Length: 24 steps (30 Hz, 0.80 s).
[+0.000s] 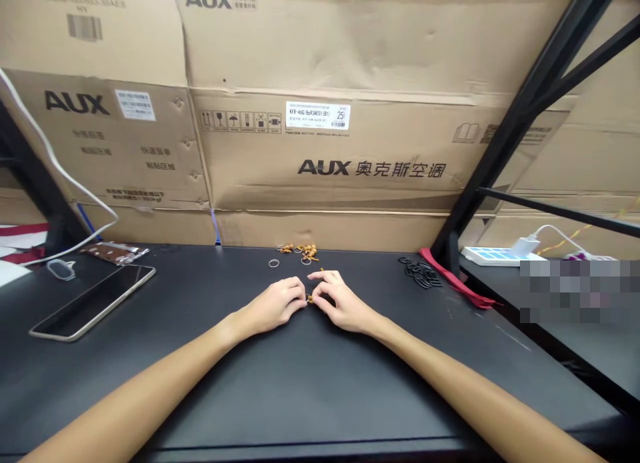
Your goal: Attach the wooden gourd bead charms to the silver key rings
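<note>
My left hand (280,304) and my right hand (344,303) meet over the middle of the black table, fingertips almost touching. A small yellow-brown cord piece (311,299) shows between them, pinched by my right thumb and forefinger. My left thumb and fingers are closed at its other side; what they grip is mostly covered. Beyond the hands lies a small pile of yellow-brown corded pieces with beads (306,250), some with metal rings. One loose silver ring (273,263) lies to the left of that pile.
Several black clip-like pieces (423,274) and a red strap (457,281) lie at right, by a black metal frame (453,250). At left are a phone (95,303), a brown packet (115,252) and a white cable (75,176). Cardboard (320,230) walls the back; a power strip (487,255) sits far right.
</note>
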Motion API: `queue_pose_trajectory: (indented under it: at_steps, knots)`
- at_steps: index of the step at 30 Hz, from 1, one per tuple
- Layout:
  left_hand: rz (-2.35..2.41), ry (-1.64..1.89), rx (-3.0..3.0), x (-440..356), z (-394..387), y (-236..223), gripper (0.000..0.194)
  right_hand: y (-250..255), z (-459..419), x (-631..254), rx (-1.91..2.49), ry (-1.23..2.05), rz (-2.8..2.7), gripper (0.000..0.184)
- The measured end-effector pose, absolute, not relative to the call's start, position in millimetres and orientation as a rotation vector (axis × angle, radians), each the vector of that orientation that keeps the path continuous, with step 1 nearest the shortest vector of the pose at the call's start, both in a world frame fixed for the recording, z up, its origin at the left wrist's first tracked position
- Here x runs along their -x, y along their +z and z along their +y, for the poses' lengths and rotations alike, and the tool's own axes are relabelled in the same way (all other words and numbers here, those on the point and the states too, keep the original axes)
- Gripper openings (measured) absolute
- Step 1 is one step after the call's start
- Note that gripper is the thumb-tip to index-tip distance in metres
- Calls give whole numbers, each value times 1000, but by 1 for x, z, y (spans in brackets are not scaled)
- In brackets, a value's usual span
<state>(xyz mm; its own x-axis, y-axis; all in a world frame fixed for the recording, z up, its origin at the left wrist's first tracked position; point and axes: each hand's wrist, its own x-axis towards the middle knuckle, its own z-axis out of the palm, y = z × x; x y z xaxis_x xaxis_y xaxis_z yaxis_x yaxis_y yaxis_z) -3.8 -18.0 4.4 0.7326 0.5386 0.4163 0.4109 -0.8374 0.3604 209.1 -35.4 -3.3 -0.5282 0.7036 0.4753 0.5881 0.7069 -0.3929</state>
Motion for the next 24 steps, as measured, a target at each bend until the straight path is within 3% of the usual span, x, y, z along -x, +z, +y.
queue_pose_trajectory:
  at_steps: [15, 24]
  knots:
    - [730, 675, -2753, 2, -21, 8, 23, -11, -24, -215, 1050, 117, -2248, 17]
    - [840, 816, -2704, 4, -22, 5, 16, -4, -36, -208, 949, 208, -2254, 16]
